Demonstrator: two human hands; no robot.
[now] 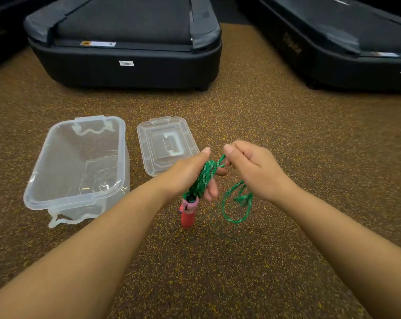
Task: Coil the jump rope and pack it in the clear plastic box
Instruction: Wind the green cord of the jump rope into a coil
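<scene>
The green jump rope [204,178] is wound in several turns around my left hand [185,173], and its pink-red handle [188,212] hangs down below that hand. My right hand [252,169] pinches a strand of the rope just right of the coil. A loose loop of rope [236,206] dangles under my right hand, above the floor. The clear plastic box [79,162] stands open and empty on the floor to the left. Its clear lid [165,146] lies flat beside it, just beyond my left hand.
Two dark treadmill bases stand at the back, one [125,65] behind the box and another [344,54] at the far right. The floor [218,261] is brown speckled rubber.
</scene>
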